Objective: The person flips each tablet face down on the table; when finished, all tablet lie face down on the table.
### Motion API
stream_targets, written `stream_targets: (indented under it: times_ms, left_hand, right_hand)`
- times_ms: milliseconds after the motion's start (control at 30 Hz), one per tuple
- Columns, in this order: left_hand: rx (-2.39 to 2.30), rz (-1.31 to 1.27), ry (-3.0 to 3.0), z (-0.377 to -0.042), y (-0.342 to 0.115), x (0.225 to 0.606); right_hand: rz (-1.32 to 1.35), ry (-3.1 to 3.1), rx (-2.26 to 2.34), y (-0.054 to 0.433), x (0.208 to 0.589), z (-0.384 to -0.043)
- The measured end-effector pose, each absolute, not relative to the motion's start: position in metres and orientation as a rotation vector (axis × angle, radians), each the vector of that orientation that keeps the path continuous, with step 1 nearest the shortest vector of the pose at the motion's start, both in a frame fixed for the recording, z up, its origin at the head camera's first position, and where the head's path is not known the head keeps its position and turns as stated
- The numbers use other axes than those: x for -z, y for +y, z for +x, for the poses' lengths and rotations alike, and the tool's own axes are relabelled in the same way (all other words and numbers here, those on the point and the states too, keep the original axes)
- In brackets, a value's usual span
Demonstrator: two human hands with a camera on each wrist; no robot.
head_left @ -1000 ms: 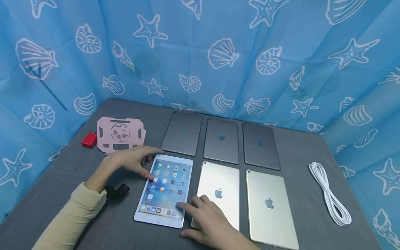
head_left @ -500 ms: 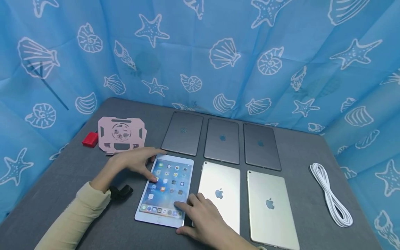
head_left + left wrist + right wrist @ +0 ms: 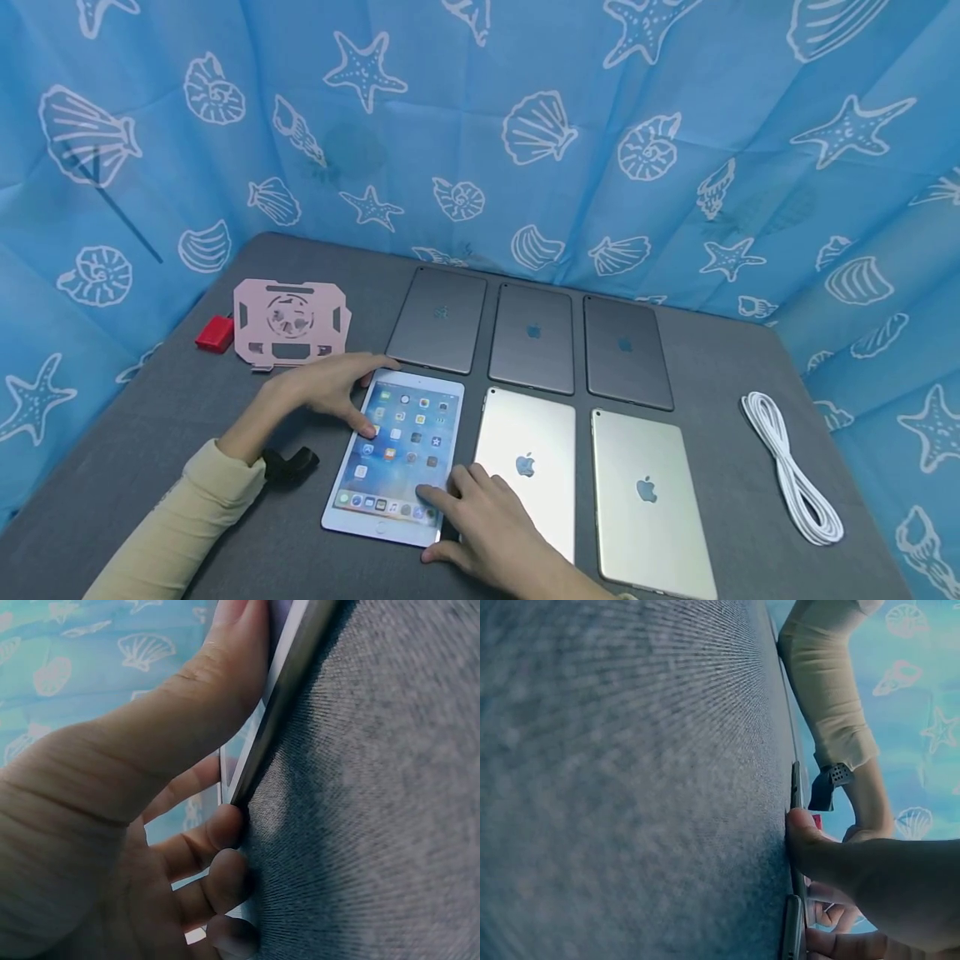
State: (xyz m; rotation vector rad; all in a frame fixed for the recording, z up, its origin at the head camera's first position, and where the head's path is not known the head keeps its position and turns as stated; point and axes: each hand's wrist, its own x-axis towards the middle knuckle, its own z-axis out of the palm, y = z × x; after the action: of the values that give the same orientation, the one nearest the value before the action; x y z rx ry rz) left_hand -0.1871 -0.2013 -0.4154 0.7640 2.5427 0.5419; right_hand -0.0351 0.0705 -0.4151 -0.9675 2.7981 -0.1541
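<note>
A white tablet (image 3: 408,454) lies face up on the grey cloth, its screen lit with rows of app icons. My left hand (image 3: 322,387) holds its upper left corner, the thumb (image 3: 240,675) over the left edge and the other fingers bent by the corner. At the lower right corner, my right hand (image 3: 498,525) grips the same tablet between index finger and thumb, the index fingertip over the screen. The right wrist view shows that thumb (image 3: 810,840) against the tablet's thin edge. My right hand partly hides a silver tablet (image 3: 534,433), lying back up beside it.
Three dark grey tablets, including one at the left (image 3: 438,321), lie back up behind. A pale gold tablet (image 3: 652,492) is at right, then a coiled white cable (image 3: 791,471). At left are a pink stand (image 3: 288,321) and a red block (image 3: 215,334). A patterned blue curtain (image 3: 465,125) hangs behind.
My right hand has slid slightly left along the white tablet's lower right corner. The left thumb has shifted a little farther onto the screen. The tablets stay in place.
</note>
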Motion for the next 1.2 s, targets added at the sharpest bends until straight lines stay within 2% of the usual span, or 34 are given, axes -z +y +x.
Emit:
stream_targets:
  times_ms: [567,733,1200]
  left_hand:
    - [-0.587,0.758,2.531,-0.1863,-0.2034,0.4199]
    - [-0.605,0.765,2.518,-0.1868,-0.2049,0.42]
    - [-0.71,0.782,2.483,-0.1897,-0.2087,0.422]
  right_hand:
    - [-1.131,2.897,-0.076,0.0757,0.4212,-0.0275]
    - [-1.164,2.921,-0.001,0.0777,0.4226,-0.0271]
    - [-1.073,3.013,0.139,0.0801,0.4186,-0.0272]
